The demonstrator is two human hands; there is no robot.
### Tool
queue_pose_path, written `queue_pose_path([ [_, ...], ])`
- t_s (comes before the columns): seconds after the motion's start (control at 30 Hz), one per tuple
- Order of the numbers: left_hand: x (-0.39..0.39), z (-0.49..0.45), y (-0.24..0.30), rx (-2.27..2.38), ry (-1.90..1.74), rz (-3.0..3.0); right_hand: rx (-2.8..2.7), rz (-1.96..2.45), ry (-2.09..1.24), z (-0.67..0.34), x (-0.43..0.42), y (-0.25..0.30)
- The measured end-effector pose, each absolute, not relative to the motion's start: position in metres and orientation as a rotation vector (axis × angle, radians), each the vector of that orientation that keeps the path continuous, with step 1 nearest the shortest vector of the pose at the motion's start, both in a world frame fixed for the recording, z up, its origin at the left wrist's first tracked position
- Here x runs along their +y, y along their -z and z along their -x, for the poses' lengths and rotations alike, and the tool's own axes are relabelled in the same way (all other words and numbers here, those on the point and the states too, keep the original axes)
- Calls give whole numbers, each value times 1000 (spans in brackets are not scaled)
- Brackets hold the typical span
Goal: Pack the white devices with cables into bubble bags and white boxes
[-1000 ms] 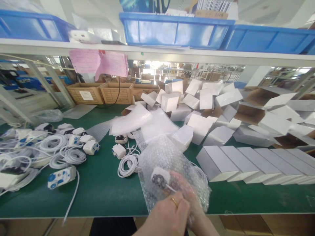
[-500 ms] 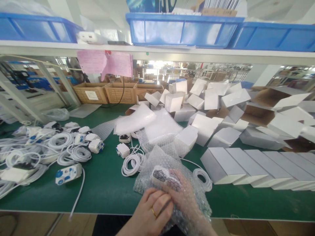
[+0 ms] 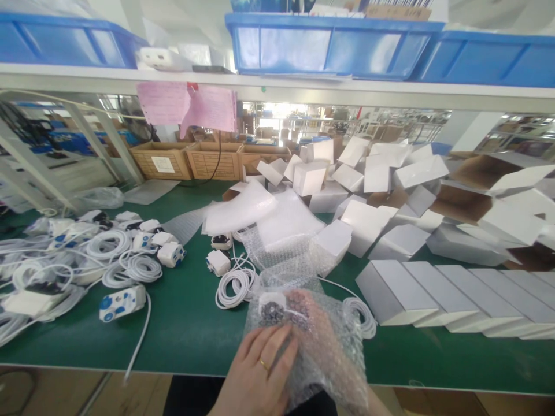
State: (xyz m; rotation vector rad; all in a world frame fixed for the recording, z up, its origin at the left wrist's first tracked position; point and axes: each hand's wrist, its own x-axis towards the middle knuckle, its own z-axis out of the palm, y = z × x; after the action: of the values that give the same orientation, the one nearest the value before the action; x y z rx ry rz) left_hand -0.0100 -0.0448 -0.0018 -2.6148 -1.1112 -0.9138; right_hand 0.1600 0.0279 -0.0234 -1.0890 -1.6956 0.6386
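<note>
My right hand (image 3: 318, 329) is inside a clear bubble-wrap bag (image 3: 347, 358), seen through the plastic. Its fingers are closed around a white power socket block (image 3: 273, 300) with a dark face, also within the bag. From outside, my left hand (image 3: 262, 367), with a ring on one finger, is bent over the bag and presses it near the block. The bag lies over the table's front edge. Just right of it rests a coil of white cable (image 3: 362, 318), its line leading under the bag. Left of it lies another cable coil (image 3: 234, 288) beside a white socket block (image 3: 218, 262).
Tangled socket blocks and white cables (image 3: 108, 245) cover the left of the green table (image 3: 182, 323). Bubble-wrap bags (image 3: 286, 219) lie behind my hands. White boxes (image 3: 401, 292) stand in a row at right, with a loose heap (image 3: 364, 225) behind. Blue bins (image 3: 329, 49) sit on the shelf overhead.
The bag and the socket block have shifted slightly left, with my right hand inside. My left hand has moved a little left and down, its fingers stretched farther over the bag.
</note>
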Motion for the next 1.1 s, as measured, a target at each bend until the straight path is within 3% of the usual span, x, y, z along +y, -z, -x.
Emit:
queue_pose_path([
  [0.37,-27,25,14,-1131,1239,2650,-1847,1061,-760,-201,30,13],
  [0.53,-20,21,14,-1258,1062,2729,-1480,1069,-167,-213,-7,-15],
  [0.6,-17,16,14,-1303,995,2754,-1678,880,-101,-197,-21,-13],
  [0.73,-15,16,15,-1325,1023,2680,-2164,965,-302,-170,-16,13],
  [1.1,-13,36,11,-1526,964,2505,-2018,1258,-811,-171,20,30],
])
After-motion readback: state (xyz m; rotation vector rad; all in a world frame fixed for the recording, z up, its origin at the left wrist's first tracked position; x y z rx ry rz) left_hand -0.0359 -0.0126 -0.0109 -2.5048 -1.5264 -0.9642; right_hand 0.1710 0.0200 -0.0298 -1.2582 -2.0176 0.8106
